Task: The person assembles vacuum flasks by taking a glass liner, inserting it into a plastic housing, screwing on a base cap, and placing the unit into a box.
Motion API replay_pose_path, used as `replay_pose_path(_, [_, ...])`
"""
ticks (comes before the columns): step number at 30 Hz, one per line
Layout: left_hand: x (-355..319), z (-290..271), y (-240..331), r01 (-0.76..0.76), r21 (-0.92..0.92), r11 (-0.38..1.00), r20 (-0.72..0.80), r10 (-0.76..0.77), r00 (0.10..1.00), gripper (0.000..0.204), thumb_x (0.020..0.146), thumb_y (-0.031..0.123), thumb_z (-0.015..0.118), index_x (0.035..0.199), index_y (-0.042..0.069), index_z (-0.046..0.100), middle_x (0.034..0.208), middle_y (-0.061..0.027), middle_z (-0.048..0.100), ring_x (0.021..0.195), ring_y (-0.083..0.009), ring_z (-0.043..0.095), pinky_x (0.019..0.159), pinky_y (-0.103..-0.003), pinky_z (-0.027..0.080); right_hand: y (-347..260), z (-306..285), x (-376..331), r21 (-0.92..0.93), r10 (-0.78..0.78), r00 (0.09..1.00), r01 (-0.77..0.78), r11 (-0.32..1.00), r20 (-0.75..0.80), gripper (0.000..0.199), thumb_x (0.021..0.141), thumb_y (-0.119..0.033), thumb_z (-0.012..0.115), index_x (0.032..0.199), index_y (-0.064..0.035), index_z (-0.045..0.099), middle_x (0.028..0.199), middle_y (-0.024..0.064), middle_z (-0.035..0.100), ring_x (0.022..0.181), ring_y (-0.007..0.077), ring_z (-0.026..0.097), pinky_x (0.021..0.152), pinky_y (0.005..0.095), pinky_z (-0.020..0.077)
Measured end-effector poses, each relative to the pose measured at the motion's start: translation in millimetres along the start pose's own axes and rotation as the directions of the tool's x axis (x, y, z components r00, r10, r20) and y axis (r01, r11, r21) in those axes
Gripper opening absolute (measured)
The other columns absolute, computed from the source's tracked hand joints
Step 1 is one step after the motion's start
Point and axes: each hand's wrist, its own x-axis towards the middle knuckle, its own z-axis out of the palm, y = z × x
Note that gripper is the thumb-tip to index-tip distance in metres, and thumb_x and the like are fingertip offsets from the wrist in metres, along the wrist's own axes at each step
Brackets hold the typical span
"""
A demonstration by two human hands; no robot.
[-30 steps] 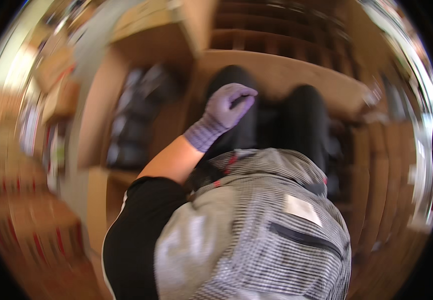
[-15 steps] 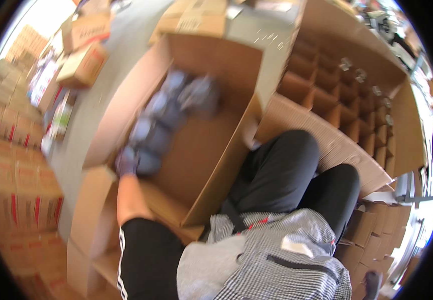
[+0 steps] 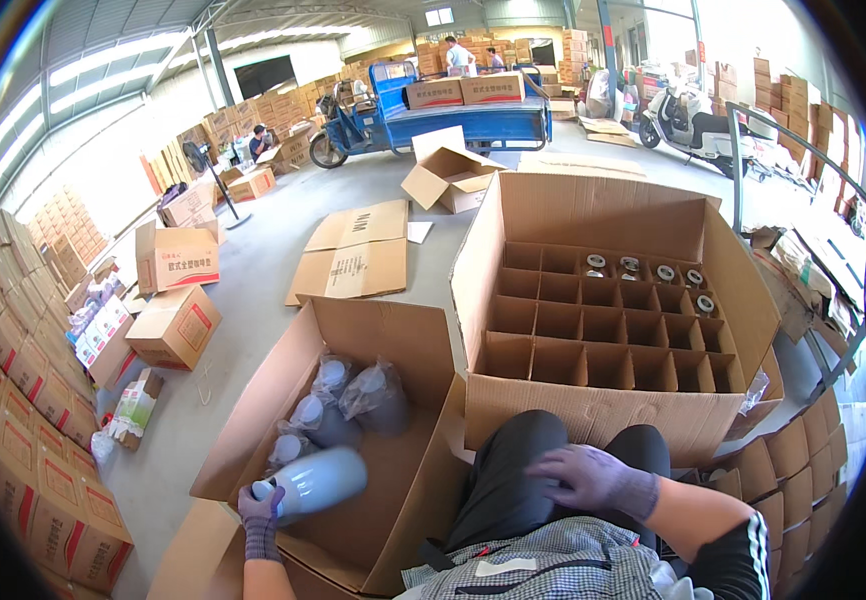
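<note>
Now lifting pale blue bottle [image 3: 315, 482] out of open box [image 3: 393, 350], lower left of frame: left hand [image 3: 258, 505] fingers wrapped round its neck. Right hand [image 3: 593, 478], fingers spread, back on knee, lower centre. Divider carton [image 3: 603, 410] w/ few slots filled, centre right.

Warehouse: stacked cartons [image 3: 23, 400] along wall, flattened cardboard [image 3: 358, 250] on concrete floor, blue cargo tricycle [image 3: 443, 110].

bright daylight from the far openings, sharp focus, edges bent by fisheye.
</note>
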Motion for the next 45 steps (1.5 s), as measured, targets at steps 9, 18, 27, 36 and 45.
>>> replay_pose_path(9, [-283,100,236,-0.293,-0.838,0.461,0.237,0.791,0.565,0.112,0.073,0.025,0.094,0.157,-0.007,0.027,0.152,-0.0215,0.043,0.141,-0.0309,0.047,0.121,-0.045,0.035,11,-83,47,0.664,0.463,0.542,0.260,0.701,-0.701,0.039,0.103,-0.037,0.062,0.120,-0.0026,0.067,0.105,0.0098,0.067,0.098,0.0197,0.061,0.091,0.0350,0.0502])
replay_pose_path(18, [-285,171,378,-0.706,-0.283,0.649,0.952,0.279,-0.126,0.116,0.075,0.053,0.090,0.159,-0.003,0.032,0.154,-0.0277,0.047,0.140,-0.0367,0.051,0.117,-0.044,0.042,97,-14,-57,0.520,0.534,0.496,-0.182,0.835,-0.685,0.020,0.094,-0.022,0.071,0.095,-0.0020,0.071,0.092,0.0138,0.061,0.093,0.0289,0.062,0.083,0.0382,0.0514])
replay_pose_path(27, [-293,264,436,-0.601,-0.797,0.065,0.256,0.937,-0.238,0.056,0.088,0.029,0.075,0.137,0.003,0.062,0.138,-0.0152,0.060,0.142,-0.0409,0.047,0.123,-0.054,0.030,118,-54,-56,0.844,0.471,0.711,0.350,0.407,-0.522,0.017,0.091,-0.020,0.064,0.092,-0.0028,0.069,0.096,0.0131,0.061,0.100,0.0298,0.061,0.090,0.0402,0.0505])
replay_pose_path(36, [-232,250,527,-0.454,-0.886,0.089,0.374,0.717,-0.588,0.092,0.092,0.072,0.057,0.151,0.002,0.052,0.153,-0.0221,0.053,0.141,-0.0443,0.047,0.123,-0.053,0.029,119,-97,-42,0.838,0.473,0.765,0.157,0.522,-0.438,0.056,0.104,-0.045,0.053,0.131,0.0023,0.066,0.131,0.0214,0.068,0.129,0.0330,0.061,0.114,0.0446,0.0431])
replay_pose_path(45, [-358,253,507,-0.628,-0.776,-0.059,0.406,0.715,-0.569,0.100,0.080,0.066,0.073,0.148,-0.004,0.050,0.144,-0.0292,0.055,0.140,-0.0463,0.048,0.121,-0.063,0.028,130,-78,-47,0.633,0.466,0.727,-0.056,0.772,-0.503,0.062,0.100,-0.051,0.050,0.128,0.0016,0.068,0.132,0.0238,0.066,0.133,0.0373,0.059,0.118,0.0509,0.0375])
